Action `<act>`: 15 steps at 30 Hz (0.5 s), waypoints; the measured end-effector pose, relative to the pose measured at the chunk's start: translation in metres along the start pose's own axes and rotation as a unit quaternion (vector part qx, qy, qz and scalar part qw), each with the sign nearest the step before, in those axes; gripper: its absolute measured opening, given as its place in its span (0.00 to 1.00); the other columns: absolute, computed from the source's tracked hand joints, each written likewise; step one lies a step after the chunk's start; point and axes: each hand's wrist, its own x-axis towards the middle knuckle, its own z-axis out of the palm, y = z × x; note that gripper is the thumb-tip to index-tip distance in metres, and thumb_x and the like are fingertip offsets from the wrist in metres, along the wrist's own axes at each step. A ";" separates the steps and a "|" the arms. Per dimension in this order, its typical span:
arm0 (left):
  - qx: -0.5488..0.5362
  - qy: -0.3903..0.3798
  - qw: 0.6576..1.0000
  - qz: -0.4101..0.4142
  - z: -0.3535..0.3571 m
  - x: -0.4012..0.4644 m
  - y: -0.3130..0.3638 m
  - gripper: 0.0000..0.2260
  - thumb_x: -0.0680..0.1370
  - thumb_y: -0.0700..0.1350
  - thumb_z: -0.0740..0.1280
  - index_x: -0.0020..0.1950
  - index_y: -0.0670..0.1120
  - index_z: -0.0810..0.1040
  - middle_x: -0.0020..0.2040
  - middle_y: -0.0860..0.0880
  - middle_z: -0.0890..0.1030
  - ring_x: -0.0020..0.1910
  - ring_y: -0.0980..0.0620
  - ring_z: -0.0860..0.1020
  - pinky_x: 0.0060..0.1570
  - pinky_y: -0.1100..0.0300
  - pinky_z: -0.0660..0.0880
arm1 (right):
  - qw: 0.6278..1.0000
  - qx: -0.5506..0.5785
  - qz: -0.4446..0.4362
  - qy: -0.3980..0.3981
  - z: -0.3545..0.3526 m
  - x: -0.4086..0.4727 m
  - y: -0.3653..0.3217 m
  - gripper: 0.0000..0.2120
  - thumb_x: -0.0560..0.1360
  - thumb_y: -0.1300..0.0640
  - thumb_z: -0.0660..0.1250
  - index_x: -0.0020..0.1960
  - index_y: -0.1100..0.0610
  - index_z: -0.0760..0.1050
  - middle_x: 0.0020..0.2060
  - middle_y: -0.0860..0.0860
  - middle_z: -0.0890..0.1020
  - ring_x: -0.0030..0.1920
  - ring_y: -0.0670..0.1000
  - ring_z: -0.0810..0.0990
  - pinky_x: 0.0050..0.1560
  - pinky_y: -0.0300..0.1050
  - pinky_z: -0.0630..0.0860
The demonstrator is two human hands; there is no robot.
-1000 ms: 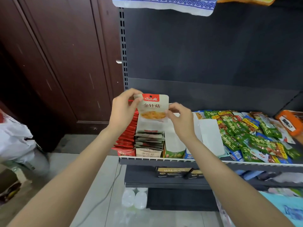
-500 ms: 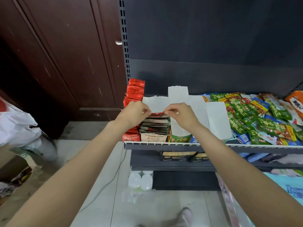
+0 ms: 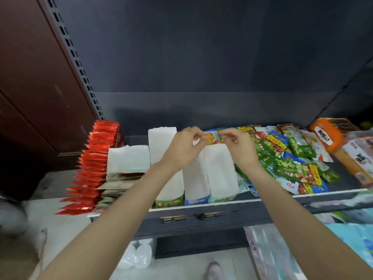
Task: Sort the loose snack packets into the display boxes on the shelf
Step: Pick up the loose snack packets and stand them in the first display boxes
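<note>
My left hand (image 3: 184, 147) and right hand (image 3: 240, 146) are raised side by side above the back of the shelf (image 3: 222, 205), over the row of white display boxes (image 3: 221, 170). Between them I hold one small snack packet (image 3: 212, 137), printed green at its right end and orange in the middle; the left fingers pinch its left edge and the right fingers pinch its right end, so neither grip is wide. The packet hangs just above the open top of the rightmost white box. Left of these boxes, a lower box (image 3: 127, 158) holds a stack of flat beige packets (image 3: 119, 183), and beside that stands a long row of red packets (image 3: 94, 164) running from the shelf's front edge to its back. The loose snack packets (image 3: 290, 164), mostly green with some blue and yellow, lie heaped on the shelf to the right of the boxes. An orange carton (image 3: 327, 136) rests at the far right, partly blurred. Below the shelf, pale floor tiles (image 3: 66, 235) and the tip of a shoe (image 3: 214, 271) are visible.
</note>
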 end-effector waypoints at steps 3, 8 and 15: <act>0.017 -0.013 0.998 -0.055 0.044 0.043 0.014 0.11 0.78 0.40 0.63 0.58 0.39 0.77 0.57 0.41 0.78 0.57 0.46 0.75 0.56 0.60 0.67 | 0.997 -0.058 0.035 -0.031 -0.018 0.032 0.044 0.10 0.76 0.63 0.65 0.56 0.60 0.79 0.53 0.54 0.82 0.53 0.53 0.79 0.55 0.45 0.74; 0.061 -0.022 0.978 -0.198 0.097 0.104 0.019 0.14 0.79 0.41 0.61 0.62 0.36 0.73 0.61 0.37 0.76 0.61 0.40 0.73 0.54 0.58 0.66 | 0.975 -0.171 0.020 -0.142 -0.022 0.082 0.101 0.22 0.73 0.58 0.69 0.67 0.58 0.71 0.64 0.56 0.74 0.65 0.55 0.72 0.64 0.45 0.67; 0.122 -0.125 0.920 -0.350 0.118 0.145 0.007 0.16 0.79 0.45 0.62 0.64 0.41 0.71 0.61 0.42 0.76 0.58 0.43 0.75 0.51 0.58 0.70 | 0.892 -0.298 -0.024 -0.339 0.003 0.112 0.139 0.50 0.66 0.38 0.71 0.77 0.49 0.45 0.77 0.53 0.47 0.77 0.55 0.45 0.75 0.56 0.47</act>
